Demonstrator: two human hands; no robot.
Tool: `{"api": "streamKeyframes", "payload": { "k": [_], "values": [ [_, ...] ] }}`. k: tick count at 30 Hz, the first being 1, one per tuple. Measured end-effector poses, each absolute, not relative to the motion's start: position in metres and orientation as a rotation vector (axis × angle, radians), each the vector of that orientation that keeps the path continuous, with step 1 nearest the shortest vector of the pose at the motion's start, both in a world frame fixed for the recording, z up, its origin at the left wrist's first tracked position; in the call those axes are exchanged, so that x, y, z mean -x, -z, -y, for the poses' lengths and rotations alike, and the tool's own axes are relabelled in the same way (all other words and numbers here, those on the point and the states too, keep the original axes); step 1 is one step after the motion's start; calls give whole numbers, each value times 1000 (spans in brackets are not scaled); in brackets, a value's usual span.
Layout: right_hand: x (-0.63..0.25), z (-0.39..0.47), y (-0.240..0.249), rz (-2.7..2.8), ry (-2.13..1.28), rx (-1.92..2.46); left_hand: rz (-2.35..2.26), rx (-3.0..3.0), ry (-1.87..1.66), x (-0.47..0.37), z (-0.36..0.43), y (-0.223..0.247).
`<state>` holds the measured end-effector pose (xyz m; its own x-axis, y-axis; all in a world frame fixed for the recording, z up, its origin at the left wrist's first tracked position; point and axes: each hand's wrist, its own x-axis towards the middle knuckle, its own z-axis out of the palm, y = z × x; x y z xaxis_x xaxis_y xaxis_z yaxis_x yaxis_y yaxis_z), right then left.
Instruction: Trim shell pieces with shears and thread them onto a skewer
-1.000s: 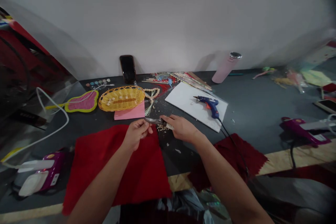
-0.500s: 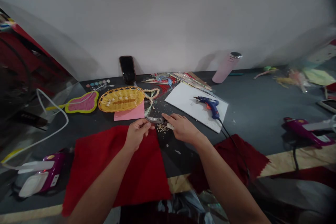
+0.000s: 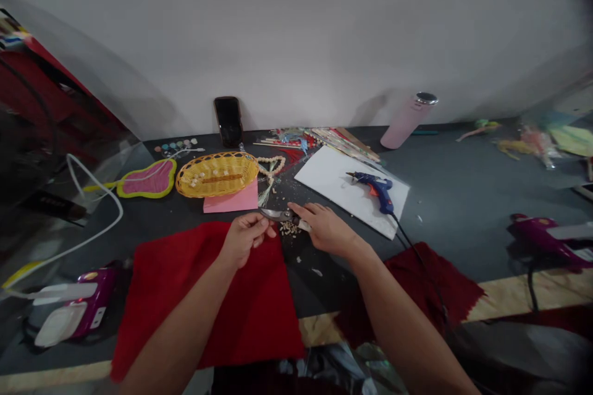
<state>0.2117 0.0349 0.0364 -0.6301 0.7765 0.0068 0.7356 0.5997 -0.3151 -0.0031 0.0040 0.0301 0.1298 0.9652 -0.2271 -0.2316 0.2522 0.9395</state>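
Note:
Pruning shears (image 3: 277, 215) with dark metal blades and pale handles lie between my hands, over the dark table. My right hand (image 3: 324, 226) is wrapped round their handles. The fingers of my left hand (image 3: 245, 236) are pinched together at the blade tips, on something too small to make out. Just below the shears is a small heap of short beige pieces (image 3: 290, 229). A red cloth (image 3: 250, 302) lies under my left hand and forearm. Behind the blades hangs a pale tassel on a beaded loop (image 3: 272, 166), resting beside the basket.
A yellow wicker basket (image 3: 217, 176) holding small pieces sits on pink paper (image 3: 231, 202). A blue glue gun (image 3: 377, 188) rests on a white board (image 3: 324, 174), its cord running toward the front edge. A phone (image 3: 228, 121) and a pink bottle (image 3: 407, 121) stand behind.
The whole view has shifted slightly, so the table's things appear a little further right. My hands keep nearly the same hold, with the shears between them.

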Motion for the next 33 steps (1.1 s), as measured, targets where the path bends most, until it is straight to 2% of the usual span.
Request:
{"api": "streamKeyframes", "payload": {
  "k": [8,18,33],
  "values": [
    [-208,-33,-41,2729,-479,1339,-1039,-854,-1048,5,-4,-26],
    [-206,-31,-38,2692,-366,1348,-1102,-988,-1178,-1,-1,-30],
    [-205,-32,-37,2684,-421,1313,-1028,-909,-1071,6,-2,-27]
  ]
}}
